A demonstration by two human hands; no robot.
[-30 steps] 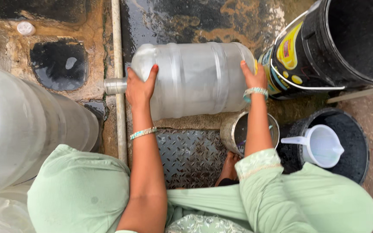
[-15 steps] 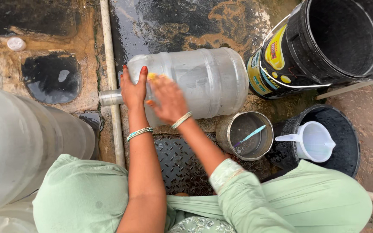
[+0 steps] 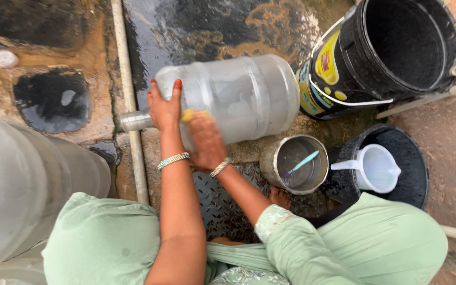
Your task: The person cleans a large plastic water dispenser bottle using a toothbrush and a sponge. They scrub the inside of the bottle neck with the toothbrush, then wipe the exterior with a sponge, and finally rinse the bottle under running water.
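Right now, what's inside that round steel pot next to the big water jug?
Inside the steel pot a thin light-blue stick, perhaps a toothbrush, leans on the wall. The bottom looks dark and wet; its depth cannot be judged. The jug hides nothing of it.

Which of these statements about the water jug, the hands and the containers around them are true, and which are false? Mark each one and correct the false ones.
1. The big clear water jug lies on its side. True.
2. The left hand rests on the jug near its neck. True.
3. The right hand is inside the black bucket. False: it is against the jug's side, with something yellow at its fingers.
4. The white measuring jug sits in the steel pot. False: it sits in a black tub; the pot holds a thin light-blue stick.
5. Both wrists wear bangles. True.
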